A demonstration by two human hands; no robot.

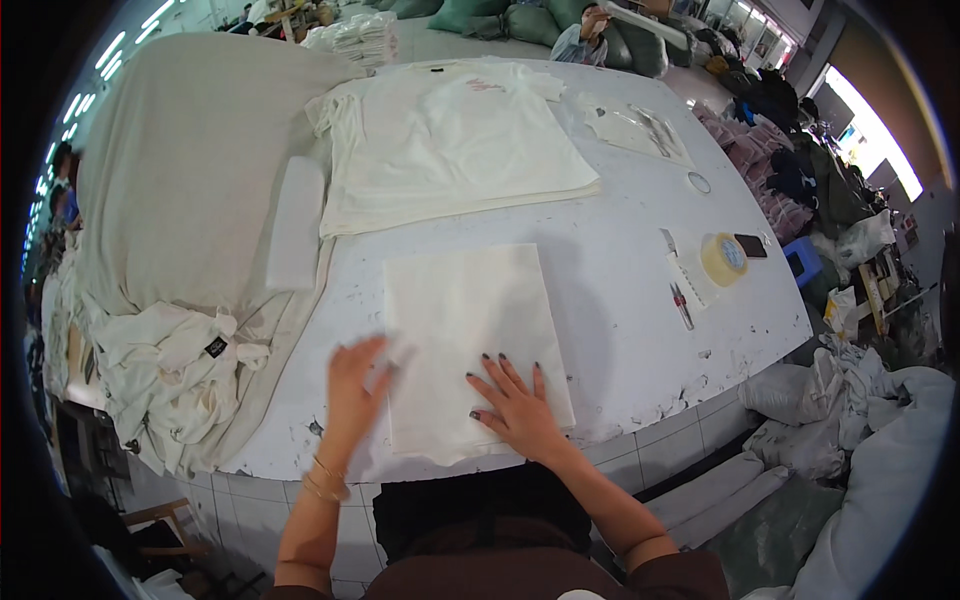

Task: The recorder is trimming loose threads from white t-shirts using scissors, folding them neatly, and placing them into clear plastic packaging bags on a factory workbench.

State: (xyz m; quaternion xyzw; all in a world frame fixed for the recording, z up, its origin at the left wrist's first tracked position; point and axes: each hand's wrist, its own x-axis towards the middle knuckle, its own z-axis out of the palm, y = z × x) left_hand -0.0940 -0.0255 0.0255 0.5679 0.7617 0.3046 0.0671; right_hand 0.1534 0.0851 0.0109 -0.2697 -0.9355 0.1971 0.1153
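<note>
Folded white garment (470,340) lies flat at the near edge of the white table (630,270), right in front of me, long side running away from me. Right hand (515,405) is pressed palm-down on its near right corner, fingers spread and released, not gripping anything. Left hand (355,385) is at the garment's left edge, fingers extended and open; it's motion-blurred, so I can't tell if it's touching the cloth or just the table beside it. Thin bangles (325,480) on the left wrist.

Left of the table: crumpled heap of white clothes (170,370) hanging off the side, with a big beige cloth (190,160) draped above it. A narrow white folded piece (296,222) sits on the beige cloth's edge, near the table.

Right side, mid-table: roll of clear tape (723,258), a dark phone (751,245) just beside it, a pen (682,305) nearer to me.

Further out: stack of flat white t-shirts (450,140), top one spread with a small pink print. Beyond that to the right, clear plastic bags (640,128). Far edge: another person (590,30) among green sacks (520,20).
</note>
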